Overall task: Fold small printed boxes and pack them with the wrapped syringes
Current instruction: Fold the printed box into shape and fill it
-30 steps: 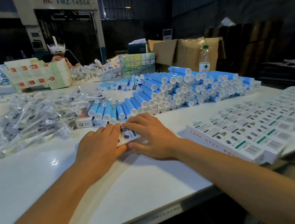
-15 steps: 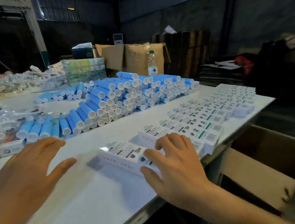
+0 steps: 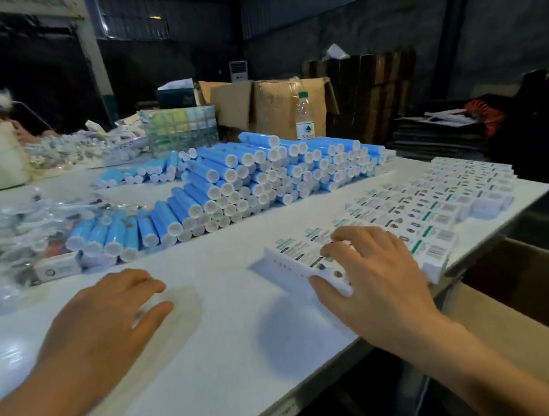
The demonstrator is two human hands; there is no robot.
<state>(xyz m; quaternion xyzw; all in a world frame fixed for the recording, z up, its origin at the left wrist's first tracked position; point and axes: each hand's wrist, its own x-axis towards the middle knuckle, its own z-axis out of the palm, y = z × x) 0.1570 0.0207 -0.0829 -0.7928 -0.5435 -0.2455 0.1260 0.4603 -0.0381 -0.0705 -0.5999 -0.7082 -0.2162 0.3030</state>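
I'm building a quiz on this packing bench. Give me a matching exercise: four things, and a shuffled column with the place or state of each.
Things:
1. right hand
2. left hand
3. water bottle
4. blue tubes

Places or states:
A. stacked in a pile mid-table
B. upright behind the pile, before a cardboard carton
C. open over bare tabletop, holding nothing
D. fingers on the near end of the flat boxes

Pairs: 1-D, 2-C, 3-B, 4-A

The right hand [image 3: 377,281] rests with fingers spread on the near end of a row of flat printed boxes [image 3: 399,210]; the left hand [image 3: 110,318] hovers open above the white table [image 3: 212,346] beside it.
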